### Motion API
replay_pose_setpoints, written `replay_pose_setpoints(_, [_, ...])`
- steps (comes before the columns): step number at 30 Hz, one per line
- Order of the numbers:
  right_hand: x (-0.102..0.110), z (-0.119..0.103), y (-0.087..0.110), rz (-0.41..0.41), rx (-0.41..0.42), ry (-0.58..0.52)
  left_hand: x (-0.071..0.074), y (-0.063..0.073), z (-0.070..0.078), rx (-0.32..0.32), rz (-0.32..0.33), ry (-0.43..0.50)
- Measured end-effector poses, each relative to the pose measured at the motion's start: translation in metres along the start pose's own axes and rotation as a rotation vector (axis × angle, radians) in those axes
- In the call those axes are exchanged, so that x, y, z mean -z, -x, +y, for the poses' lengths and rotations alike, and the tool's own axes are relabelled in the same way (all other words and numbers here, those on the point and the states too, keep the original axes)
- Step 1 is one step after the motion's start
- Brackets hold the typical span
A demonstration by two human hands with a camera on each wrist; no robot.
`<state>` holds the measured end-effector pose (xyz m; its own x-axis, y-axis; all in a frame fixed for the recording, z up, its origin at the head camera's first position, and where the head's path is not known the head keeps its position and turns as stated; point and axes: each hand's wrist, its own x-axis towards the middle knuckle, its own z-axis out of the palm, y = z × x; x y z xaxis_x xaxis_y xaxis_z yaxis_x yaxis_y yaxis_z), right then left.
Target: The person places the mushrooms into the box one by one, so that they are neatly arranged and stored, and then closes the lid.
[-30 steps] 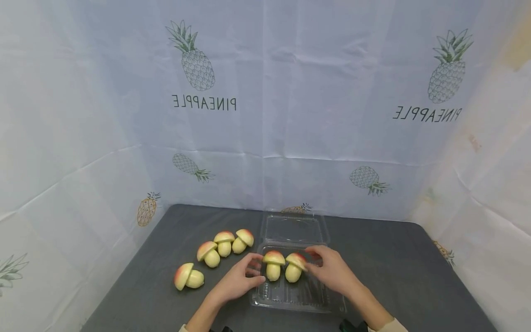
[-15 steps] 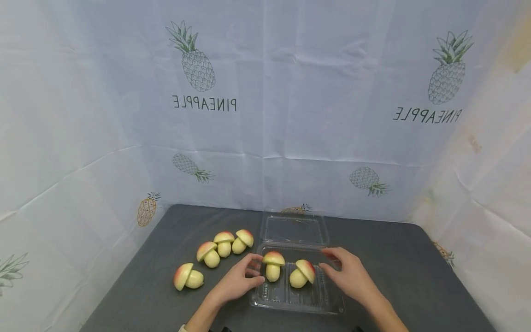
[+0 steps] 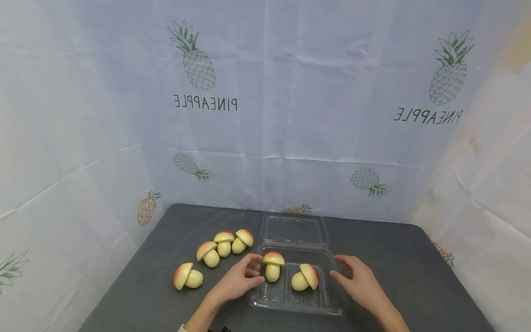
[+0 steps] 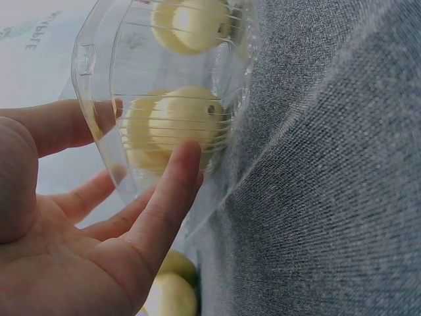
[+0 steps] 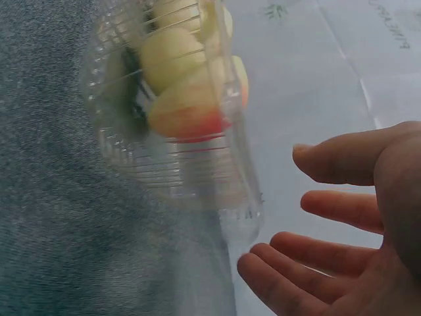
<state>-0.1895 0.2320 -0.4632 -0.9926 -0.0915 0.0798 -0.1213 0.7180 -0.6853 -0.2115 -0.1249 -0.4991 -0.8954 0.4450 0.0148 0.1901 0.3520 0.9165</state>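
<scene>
With my left hand (image 3: 237, 279) spread at the left side of the clear box (image 3: 296, 308), right hand (image 3: 360, 281) relaxed beside it, neither gripping, I'd brace that (probably light) box lest the two mushrooms (image 3: 306, 277) inside roll.

Here's glossy, ribbed clear plastic on the container (image 3: 296, 307), smooth, shiny mushroom shapes (image 3: 273, 265), matt, rough-woven tablecloth (image 3: 373, 249), creased backdrop (image 3: 311, 120)!

Head view: the dark grey bench (image 3: 386, 267) is cut off by the bottom edge. Right wrist view: the clear, ribbed plastic container (image 5: 204, 171) is blurred and cut off at the top; whether the right hand (image 5: 365, 260) touches it is unclear. Left wrist view: the left hand (image 4: 92, 263) partly hides a rounded, pale yellow object (image 4: 174, 296), cropped below.
</scene>
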Motion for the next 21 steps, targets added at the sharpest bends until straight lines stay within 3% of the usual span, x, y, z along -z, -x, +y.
replay_pose_setpoints(10, [-0.011, 0.021, -0.002, -0.055, -0.074, -0.138, 0.0, -0.001, 0.0, 0.007, -0.008, 0.017])
replay_pose_setpoints(21, [-0.016, 0.034, -0.005, -0.154, 0.0, -0.324, 0.0, -0.001, -0.001, 0.015, -0.008, 0.029])
